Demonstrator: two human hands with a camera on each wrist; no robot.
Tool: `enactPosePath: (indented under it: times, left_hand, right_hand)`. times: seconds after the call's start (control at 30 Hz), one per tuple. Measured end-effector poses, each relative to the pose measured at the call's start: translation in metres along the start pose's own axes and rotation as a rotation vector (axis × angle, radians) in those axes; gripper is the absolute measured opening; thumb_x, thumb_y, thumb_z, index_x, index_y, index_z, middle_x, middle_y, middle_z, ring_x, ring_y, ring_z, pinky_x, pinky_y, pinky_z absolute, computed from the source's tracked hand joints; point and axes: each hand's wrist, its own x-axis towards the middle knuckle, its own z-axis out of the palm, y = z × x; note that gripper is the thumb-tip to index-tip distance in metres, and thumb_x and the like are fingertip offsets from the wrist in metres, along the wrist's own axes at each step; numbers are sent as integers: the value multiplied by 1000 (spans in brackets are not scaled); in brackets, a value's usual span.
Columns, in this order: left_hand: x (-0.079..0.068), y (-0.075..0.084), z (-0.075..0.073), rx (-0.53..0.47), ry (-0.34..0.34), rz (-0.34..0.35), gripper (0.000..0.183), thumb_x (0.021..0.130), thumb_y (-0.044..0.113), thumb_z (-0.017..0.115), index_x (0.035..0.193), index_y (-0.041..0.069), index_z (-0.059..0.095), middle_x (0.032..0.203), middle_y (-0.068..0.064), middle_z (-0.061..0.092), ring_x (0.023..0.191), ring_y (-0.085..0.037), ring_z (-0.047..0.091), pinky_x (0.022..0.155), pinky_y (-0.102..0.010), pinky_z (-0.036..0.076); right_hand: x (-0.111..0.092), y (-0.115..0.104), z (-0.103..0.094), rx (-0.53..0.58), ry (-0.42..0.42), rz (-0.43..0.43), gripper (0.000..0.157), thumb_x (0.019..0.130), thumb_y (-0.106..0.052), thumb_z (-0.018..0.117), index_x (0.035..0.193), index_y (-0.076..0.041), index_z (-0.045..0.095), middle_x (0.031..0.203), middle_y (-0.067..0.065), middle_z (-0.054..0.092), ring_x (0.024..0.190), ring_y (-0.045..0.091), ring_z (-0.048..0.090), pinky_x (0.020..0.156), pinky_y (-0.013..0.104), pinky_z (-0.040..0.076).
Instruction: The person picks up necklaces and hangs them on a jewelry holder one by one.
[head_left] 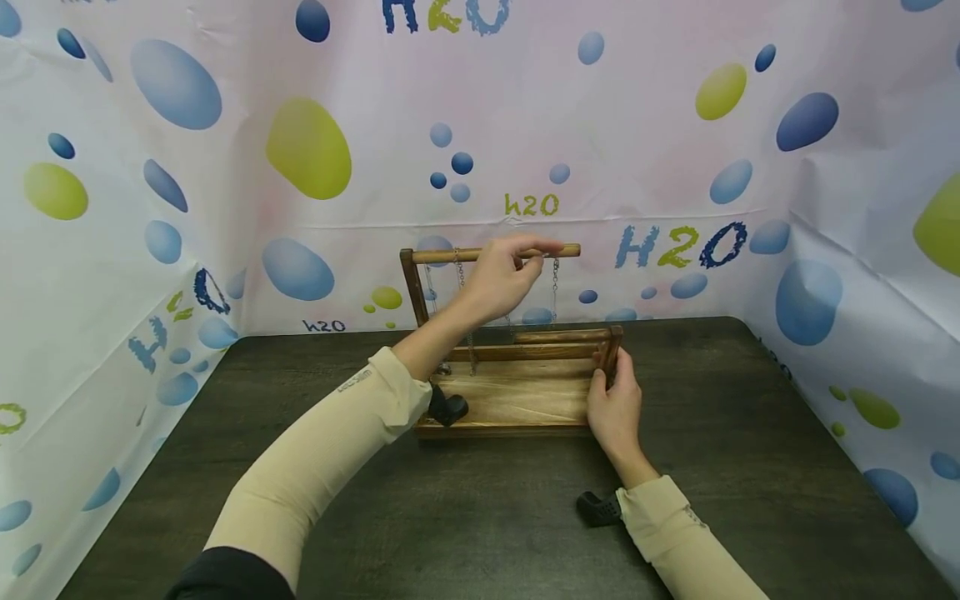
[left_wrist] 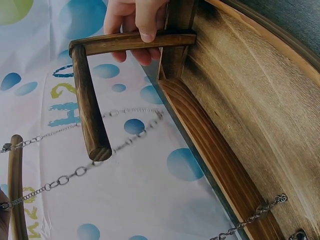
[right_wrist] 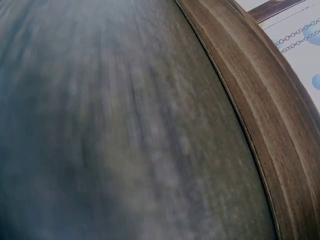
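Note:
A wooden jewelry stand (head_left: 525, 396) has a tray base, a high rod (head_left: 480, 253) on a tall left post and a lower rod (head_left: 570, 337) on a short right arm. My left hand (head_left: 498, 279) is at the high rod, its index finger stretched along it. Its thumb and finger pinch a silver chain necklace (left_wrist: 80, 171) there; the fingertips are mostly hidden in the left wrist view. The necklace loops down from the rod. On the short right arm (left_wrist: 115, 44), my right hand (head_left: 618, 408) grips with thumb and fingers on opposite sides.
Another chain (left_wrist: 257, 212) hangs over the stand's back edge at the left. The stand is on a dark wooden table (head_left: 510, 517). Behind it hangs a white backdrop (head_left: 637, 167) with blue and green spots. A black wrist camera (head_left: 597, 508) sits by each sleeve.

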Motion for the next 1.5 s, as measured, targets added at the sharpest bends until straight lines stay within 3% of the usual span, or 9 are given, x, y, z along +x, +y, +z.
enactPosePath:
  times: [0.23,0.37,0.43,0.6,0.73,0.97,1.27,1.5]
  left_hand:
    - [6,1,6,-18,-12,4,32,104,4,48,123,11,72,117,-1,71,44,-16,32,46,-28,35]
    - [10,1,11,-32,-25,22,32,104,3,47,124,10,72,117,-1,72,62,-9,50,55,-27,41]
    - [11,2,13,-37,-33,30,33,104,2,46,125,9,71,118,-2,72,62,-9,50,55,-27,41]
    - [15,5,19,-34,-58,21,36,105,1,45,129,10,70,123,-6,70,44,-15,32,43,-27,31]
    - [18,7,23,-10,-63,22,35,104,1,46,129,10,69,123,-6,69,48,-14,38,44,-25,32]
    - [24,13,29,4,-86,15,37,105,3,44,133,12,67,125,-1,68,42,-13,29,44,-25,29]
    - [29,16,32,25,-100,-13,40,106,1,44,137,16,64,129,0,65,46,-17,49,44,-25,36]
    - [30,15,32,-14,-83,-12,42,105,-1,44,139,14,62,131,-3,64,52,-20,56,44,-26,37]
  right_hand:
    - [1,-1,1,11,-5,-15,39,101,4,46,140,2,48,128,21,63,122,36,58,100,55,44]
    - [1,1,1,15,-9,-14,40,102,4,46,141,2,47,129,21,62,123,35,58,101,55,44]
    - [0,1,1,12,-7,-11,40,102,3,46,142,1,47,130,21,62,123,35,58,101,55,44]
    - [-2,1,2,-5,-1,-2,39,102,2,47,141,-1,48,128,20,63,122,35,58,100,54,45]
    - [-2,1,3,-14,1,-3,38,102,2,47,140,-3,50,127,19,64,122,35,58,99,54,45]
    - [-1,-1,2,-17,5,-1,38,102,2,48,140,-3,50,127,19,64,121,35,58,99,54,45]
    - [-1,-1,3,-14,4,-6,39,102,1,47,141,-2,49,128,18,64,122,35,58,98,55,45]
    - [0,0,3,-9,12,-16,38,102,2,47,139,-2,50,127,19,63,121,35,59,99,54,45]
